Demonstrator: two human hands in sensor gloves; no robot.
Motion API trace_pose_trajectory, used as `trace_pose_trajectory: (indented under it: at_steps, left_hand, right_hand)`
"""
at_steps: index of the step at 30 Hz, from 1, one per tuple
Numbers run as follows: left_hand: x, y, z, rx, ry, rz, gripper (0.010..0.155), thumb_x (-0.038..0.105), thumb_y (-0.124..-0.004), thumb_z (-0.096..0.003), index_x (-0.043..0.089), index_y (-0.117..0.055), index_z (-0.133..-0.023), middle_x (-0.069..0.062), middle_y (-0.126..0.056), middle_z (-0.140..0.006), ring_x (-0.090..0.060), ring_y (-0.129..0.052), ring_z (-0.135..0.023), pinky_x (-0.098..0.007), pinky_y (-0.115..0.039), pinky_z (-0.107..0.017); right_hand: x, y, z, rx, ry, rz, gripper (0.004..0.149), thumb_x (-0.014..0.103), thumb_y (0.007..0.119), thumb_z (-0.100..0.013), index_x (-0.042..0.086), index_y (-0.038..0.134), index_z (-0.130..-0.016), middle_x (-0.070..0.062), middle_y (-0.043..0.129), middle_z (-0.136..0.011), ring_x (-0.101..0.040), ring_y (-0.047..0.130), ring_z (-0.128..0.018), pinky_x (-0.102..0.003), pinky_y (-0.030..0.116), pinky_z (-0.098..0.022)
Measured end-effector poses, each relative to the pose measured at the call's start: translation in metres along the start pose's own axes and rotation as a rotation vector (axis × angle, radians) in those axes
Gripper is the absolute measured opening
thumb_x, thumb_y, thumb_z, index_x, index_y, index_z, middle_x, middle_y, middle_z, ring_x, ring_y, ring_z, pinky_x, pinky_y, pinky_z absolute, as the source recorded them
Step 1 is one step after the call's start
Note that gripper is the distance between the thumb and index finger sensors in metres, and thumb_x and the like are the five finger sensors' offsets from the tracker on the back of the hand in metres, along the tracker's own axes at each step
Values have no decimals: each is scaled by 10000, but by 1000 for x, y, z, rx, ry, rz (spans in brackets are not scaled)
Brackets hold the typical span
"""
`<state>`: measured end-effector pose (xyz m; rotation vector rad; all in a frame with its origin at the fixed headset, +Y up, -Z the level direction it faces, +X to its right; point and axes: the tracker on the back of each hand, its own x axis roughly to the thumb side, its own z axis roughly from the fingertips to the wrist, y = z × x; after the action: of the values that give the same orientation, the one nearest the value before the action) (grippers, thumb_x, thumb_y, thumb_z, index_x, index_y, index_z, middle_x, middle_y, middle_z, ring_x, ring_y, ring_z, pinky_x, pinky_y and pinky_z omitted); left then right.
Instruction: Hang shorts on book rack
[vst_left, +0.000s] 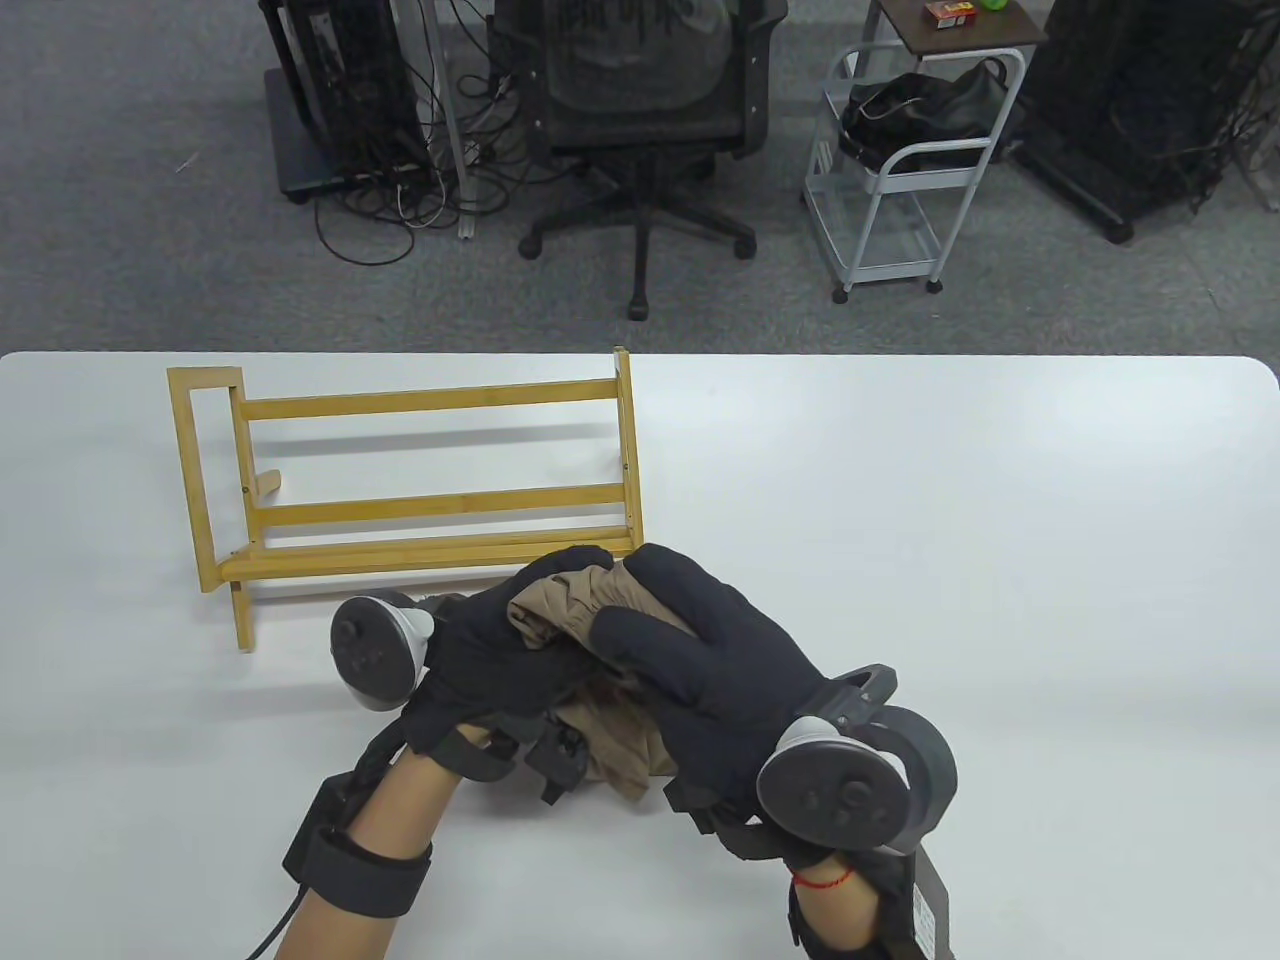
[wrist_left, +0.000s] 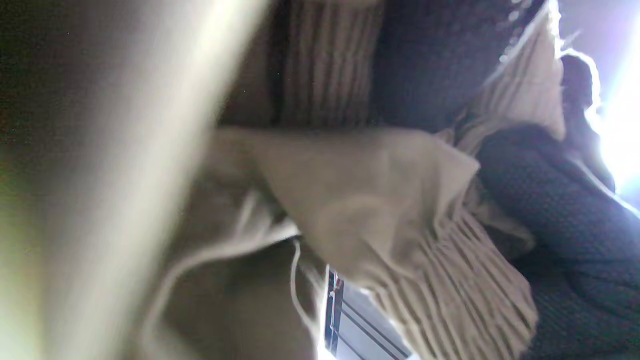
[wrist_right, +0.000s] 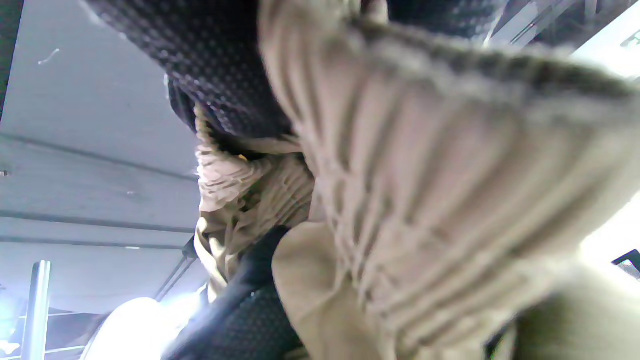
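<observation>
Tan shorts (vst_left: 565, 610) are bunched up between both hands above the table's front middle. My left hand (vst_left: 500, 645) grips them from the left. My right hand (vst_left: 680, 650) lies over them from the right and holds them. The bamboo book rack (vst_left: 420, 495) stands just behind the hands, at the table's left middle. In the left wrist view the shorts' ribbed waistband (wrist_left: 440, 280) and a drawstring (wrist_left: 295, 280) fill the frame, with dark glove fabric (wrist_left: 550, 200) at the right. The right wrist view shows the waistband (wrist_right: 425, 165) close up under a gloved finger (wrist_right: 225, 85).
The white table (vst_left: 950, 520) spreads wide to the right of the rack. Behind the table stand an office chair (vst_left: 645, 110), a white cart (vst_left: 900, 170) and equipment racks (vst_left: 350, 100) on the floor.
</observation>
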<state>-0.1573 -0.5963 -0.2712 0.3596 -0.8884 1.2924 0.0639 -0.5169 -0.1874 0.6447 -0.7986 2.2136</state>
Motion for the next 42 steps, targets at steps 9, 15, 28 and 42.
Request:
trace_pose_trajectory:
  at_steps: [9,15,28,42]
  left_hand:
    - [5,8,4,87,15,-57,468,342,-934,-444,299,-790,-887,2,-940,-817,-214,-1069,-539,-415,-900,-407]
    - [7,15,5,78,49,-66,467,355,-936,-443,293,-798,-885,-3,-947,-807,-217,-1068,-524,-416,-894,-392]
    - [16,61,11,191,85,-191,467,375,-935,-438,300,-806,-881,7,-955,-796,-210,-1064,-509,-406,-885,-381]
    - [24,83,17,251,95,-217,468,378,-931,-443,317,-799,-888,19,-941,-816,-213,-1048,-541,-409,-869,-409]
  right_hand:
    - [-3,1,1,38,8,-6,426,328,847,-468,487,763,-853,31,688,-1101,-280,917,-823,-372,869,-592]
    - [-4,-1,1,59,10,-1,498,363,842,-463,464,700,-930,9,683,-1111,-285,905,-850,-380,862,-608]
    - [-19,-28,22,-12,-6,254,620,489,833,-421,384,646,-1003,13,686,-1127,-305,762,-1008,-464,719,-725]
    - [-83,-22,57,19,108,433,570,479,818,-421,375,696,-968,26,711,-1109,-306,705,-1038,-483,656,-750]
